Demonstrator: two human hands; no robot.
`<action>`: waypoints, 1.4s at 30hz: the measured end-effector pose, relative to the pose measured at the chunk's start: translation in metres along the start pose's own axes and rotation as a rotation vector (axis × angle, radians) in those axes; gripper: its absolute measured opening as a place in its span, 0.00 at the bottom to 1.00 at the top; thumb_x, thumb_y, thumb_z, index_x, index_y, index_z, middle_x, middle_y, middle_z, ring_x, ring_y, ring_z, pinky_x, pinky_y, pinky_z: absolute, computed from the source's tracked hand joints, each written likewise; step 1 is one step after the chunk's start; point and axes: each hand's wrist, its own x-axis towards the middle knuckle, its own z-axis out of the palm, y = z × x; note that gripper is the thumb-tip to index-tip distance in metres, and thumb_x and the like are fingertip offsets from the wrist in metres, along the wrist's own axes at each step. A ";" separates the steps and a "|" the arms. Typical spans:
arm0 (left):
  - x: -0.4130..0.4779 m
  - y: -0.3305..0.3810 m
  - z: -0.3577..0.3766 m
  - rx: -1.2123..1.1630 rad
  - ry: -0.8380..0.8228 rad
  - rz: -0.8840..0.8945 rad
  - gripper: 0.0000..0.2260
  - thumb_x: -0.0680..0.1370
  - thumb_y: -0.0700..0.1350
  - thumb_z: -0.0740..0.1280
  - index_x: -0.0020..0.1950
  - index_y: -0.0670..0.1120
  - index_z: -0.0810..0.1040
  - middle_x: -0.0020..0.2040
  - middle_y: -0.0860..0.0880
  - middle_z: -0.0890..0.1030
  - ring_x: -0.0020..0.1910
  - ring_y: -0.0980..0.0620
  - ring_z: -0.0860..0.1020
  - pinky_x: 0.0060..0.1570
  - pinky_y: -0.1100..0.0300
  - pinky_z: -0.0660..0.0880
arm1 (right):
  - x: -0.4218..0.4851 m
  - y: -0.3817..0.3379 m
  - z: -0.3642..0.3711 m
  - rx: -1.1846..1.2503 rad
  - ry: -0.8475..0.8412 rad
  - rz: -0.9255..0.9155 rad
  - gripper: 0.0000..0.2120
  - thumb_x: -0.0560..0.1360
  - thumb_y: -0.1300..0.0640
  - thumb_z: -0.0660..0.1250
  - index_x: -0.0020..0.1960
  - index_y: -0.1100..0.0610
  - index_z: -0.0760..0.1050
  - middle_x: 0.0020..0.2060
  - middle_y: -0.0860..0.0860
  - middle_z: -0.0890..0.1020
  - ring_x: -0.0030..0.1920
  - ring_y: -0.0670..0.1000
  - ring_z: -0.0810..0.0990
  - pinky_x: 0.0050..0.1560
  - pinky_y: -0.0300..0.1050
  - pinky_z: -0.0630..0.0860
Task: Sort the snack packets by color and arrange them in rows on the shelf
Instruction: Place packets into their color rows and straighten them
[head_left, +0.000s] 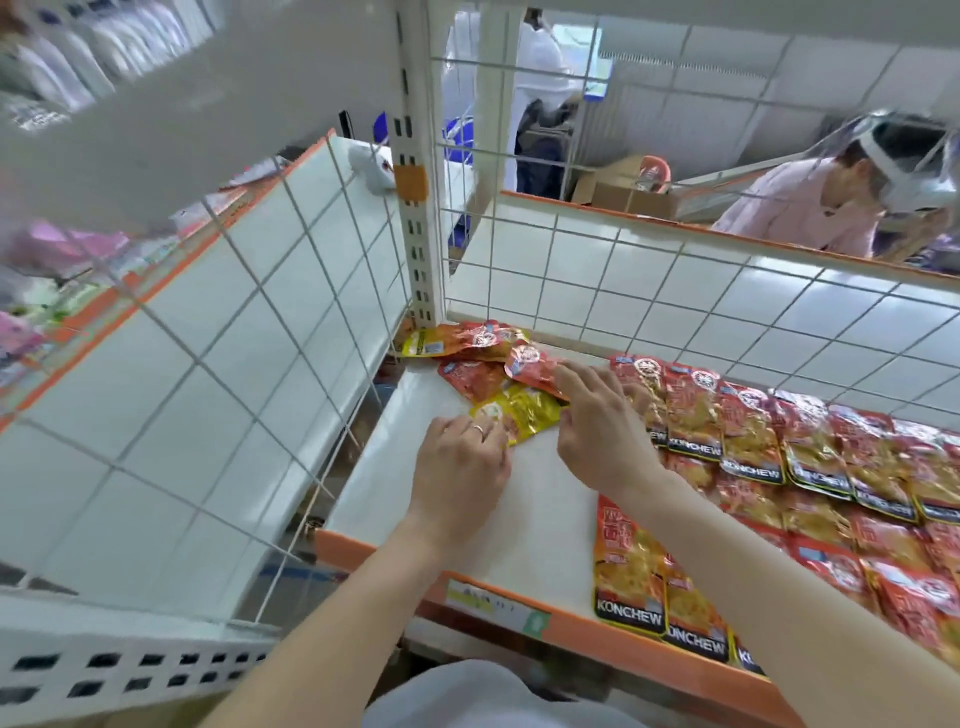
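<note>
A white shelf (467, 525) with an orange front edge holds snack packets. Rows of red packets (810, 467) cover its right half. In the back left corner lies a loose pile of red packets (467, 374) with a yellow packet (423, 343) behind it. A yellow packet (524, 410) lies flat in front of the pile. My left hand (457, 467) holds this packet's near edge with its fingertips. My right hand (597, 421) reaches over it, fingers on a red packet (530, 364) at the pile's right side, thumb near the yellow packet's right edge.
White wire grid panels (249, 332) close the shelf on the left and at the back, joined at a slotted upright post (415, 218). A person in pink (800, 213) stands beyond the back grid. The neighbouring shelf at far left holds pink packs (31, 249).
</note>
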 end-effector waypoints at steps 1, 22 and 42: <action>-0.008 0.001 -0.007 0.001 0.017 -0.017 0.08 0.74 0.45 0.63 0.38 0.46 0.78 0.35 0.48 0.79 0.36 0.45 0.78 0.41 0.52 0.70 | 0.007 -0.002 0.001 -0.003 -0.036 0.006 0.31 0.72 0.63 0.62 0.75 0.52 0.65 0.73 0.48 0.69 0.73 0.52 0.64 0.67 0.62 0.60; 0.001 0.010 -0.057 -0.224 -0.593 -0.717 0.23 0.69 0.62 0.74 0.54 0.47 0.76 0.51 0.47 0.78 0.52 0.45 0.79 0.48 0.54 0.73 | 0.001 -0.013 -0.021 0.943 -0.196 0.416 0.04 0.78 0.61 0.69 0.45 0.55 0.78 0.36 0.50 0.82 0.38 0.50 0.83 0.33 0.38 0.77; -0.001 0.116 -0.089 -1.465 -0.042 -1.068 0.11 0.64 0.43 0.81 0.43 0.51 0.85 0.41 0.58 0.83 0.39 0.62 0.78 0.41 0.64 0.72 | -0.106 0.083 -0.091 1.529 -0.178 0.485 0.06 0.83 0.63 0.59 0.55 0.61 0.75 0.41 0.53 0.81 0.39 0.49 0.82 0.41 0.40 0.79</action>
